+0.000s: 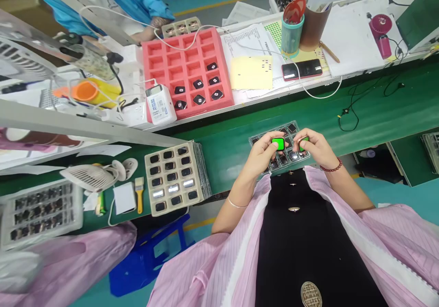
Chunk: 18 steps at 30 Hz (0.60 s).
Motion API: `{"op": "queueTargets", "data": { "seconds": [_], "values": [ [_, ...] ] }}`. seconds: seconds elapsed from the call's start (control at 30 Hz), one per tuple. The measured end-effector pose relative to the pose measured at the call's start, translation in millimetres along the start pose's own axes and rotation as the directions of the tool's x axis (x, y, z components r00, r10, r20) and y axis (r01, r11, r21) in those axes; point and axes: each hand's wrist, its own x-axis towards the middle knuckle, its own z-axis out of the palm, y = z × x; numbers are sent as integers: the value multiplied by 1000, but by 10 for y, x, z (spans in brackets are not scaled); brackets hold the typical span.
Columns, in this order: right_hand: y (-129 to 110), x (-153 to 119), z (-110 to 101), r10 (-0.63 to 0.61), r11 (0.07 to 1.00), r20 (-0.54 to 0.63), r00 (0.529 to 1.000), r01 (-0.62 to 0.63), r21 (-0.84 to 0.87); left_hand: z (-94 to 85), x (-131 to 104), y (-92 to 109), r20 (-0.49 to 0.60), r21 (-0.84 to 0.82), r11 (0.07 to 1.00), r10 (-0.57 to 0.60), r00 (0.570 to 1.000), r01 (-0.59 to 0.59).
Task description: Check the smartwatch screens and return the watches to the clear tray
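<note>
My left hand (263,151) grips a small square smartwatch body (278,144) whose screen glows bright green. Just to the right, my right hand (316,148) pinches a second watch body (303,143), also lit green and turned partly on its side. The two watches are apart from each other. Beneath both hands lies a clear plastic tray (262,131) with several dark watch bodies in its pockets, partly hidden by my fingers.
Left of me stands a stack of beige trays (176,179) with watch bodies. A brush (139,195) and white fan (91,177) lie beyond it. On the raised shelf are a red foam tray (176,72), a phone (302,69) and a loose white cable (317,96). Another person's hand (146,34) is across the bench.
</note>
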Motion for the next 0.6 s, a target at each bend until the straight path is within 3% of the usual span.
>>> {"op": "queueTargets", "data": {
  "seconds": [0.6],
  "values": [
    [21,122,24,-23,998,122,992,15,61,-140,-88,6,-9,9,992,123,992,-123]
  ]
}}
